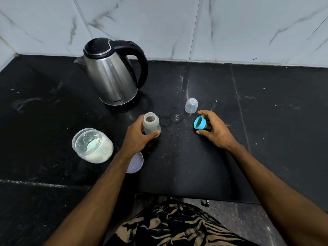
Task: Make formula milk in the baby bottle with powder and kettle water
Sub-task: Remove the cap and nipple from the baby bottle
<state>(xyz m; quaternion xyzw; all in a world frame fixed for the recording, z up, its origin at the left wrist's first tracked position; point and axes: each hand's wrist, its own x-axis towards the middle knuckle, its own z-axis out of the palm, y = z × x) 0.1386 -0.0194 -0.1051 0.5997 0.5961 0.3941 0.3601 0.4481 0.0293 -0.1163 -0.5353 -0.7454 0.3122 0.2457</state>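
A clear baby bottle (151,124) stands upright and uncapped on the black counter, with my left hand (137,137) wrapped around its lower body. My right hand (215,129) holds the blue teat ring (199,123) just above the counter, tilted on its side with its open end facing left. The bottle's clear dome cap (191,105) stands behind that hand. A steel kettle (113,75) with a black lid and handle sits at the back left. An open jar of white powder (93,145), with a pale scoop inside, stands left of my left forearm.
The jar's pale lid (136,163) lies flat on the counter, partly under my left forearm. Water rings and droplets (173,118) mark the black counter (266,121) between the bottle and the ring. A marble-tiled wall runs along the back. The counter's front edge is near my body.
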